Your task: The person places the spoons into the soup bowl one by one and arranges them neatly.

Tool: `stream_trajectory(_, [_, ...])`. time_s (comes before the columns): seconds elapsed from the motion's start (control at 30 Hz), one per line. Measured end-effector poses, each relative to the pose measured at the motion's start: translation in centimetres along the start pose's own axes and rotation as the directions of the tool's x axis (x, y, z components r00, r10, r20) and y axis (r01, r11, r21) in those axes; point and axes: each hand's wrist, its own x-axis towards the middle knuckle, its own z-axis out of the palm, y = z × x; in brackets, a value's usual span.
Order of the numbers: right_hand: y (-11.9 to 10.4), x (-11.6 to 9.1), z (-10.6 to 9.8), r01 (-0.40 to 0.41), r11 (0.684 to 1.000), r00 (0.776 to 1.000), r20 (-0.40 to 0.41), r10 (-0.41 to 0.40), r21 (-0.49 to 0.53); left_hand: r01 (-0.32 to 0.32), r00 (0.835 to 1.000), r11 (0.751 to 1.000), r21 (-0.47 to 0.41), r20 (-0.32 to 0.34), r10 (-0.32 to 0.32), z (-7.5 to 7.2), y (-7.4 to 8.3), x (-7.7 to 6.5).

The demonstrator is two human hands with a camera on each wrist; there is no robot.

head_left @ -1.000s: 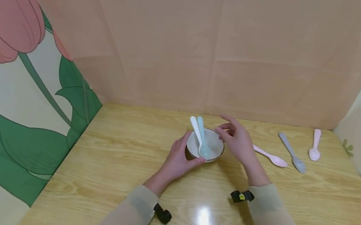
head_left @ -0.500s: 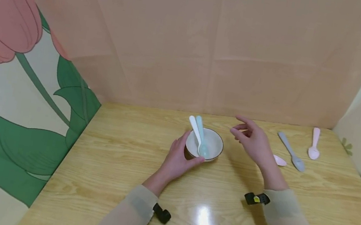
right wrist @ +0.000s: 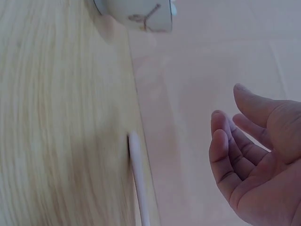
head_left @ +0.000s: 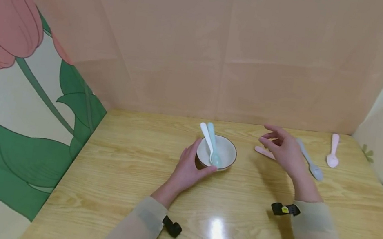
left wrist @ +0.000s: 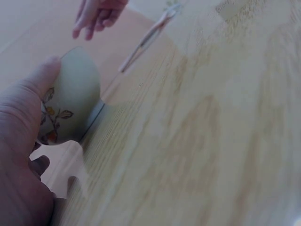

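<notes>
A small white bowl [head_left: 228, 152] with a dark rim stands on the table, and a floral pattern shows on its outside in the left wrist view. My left hand [head_left: 187, 167] grips its left side, thumb at the near rim. Inside lean a white spoon [head_left: 206, 134] and a light blue spoon [head_left: 213, 133], handles toward the back left. Loosely bent and holding nothing, my right hand [head_left: 284, 153] hovers above a pink spoon [head_left: 264, 152]; the hand hides most of that spoon in the head view. Its handle end [right wrist: 136, 165] shows in the right wrist view.
To the right of my right hand lie a grey-blue spoon [head_left: 312, 164] and another pink spoon [head_left: 333, 151]. A plain pinkish sheet [head_left: 223, 58] rises behind the wooden table [head_left: 110, 190]. A tulip-printed panel [head_left: 6, 137] stands at the left.
My right hand has moved right, away from the bowl, and is now over the nearer pink spoon. My left hand and the bowl have stayed in place.
</notes>
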Motion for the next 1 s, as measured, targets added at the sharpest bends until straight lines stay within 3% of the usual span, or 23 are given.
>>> stream_trajectory(0.4, [1.5, -0.5, -2.5, -0.027, 0.998, 1.0, -0.018, 0.026, -0.057, 0.011, 1.0, 1.0, -0.006, -0.007, -0.011, 0.1, -0.1, 0.1])
stream_trajectory(1.0, [5.3, -0.5, -2.5, -0.082, 0.993, 0.99, 0.105, 0.091, -0.086, 0.004, 1.0, 1.0, -0.021, -0.006, -0.004, 0.0, 0.3, -0.1])
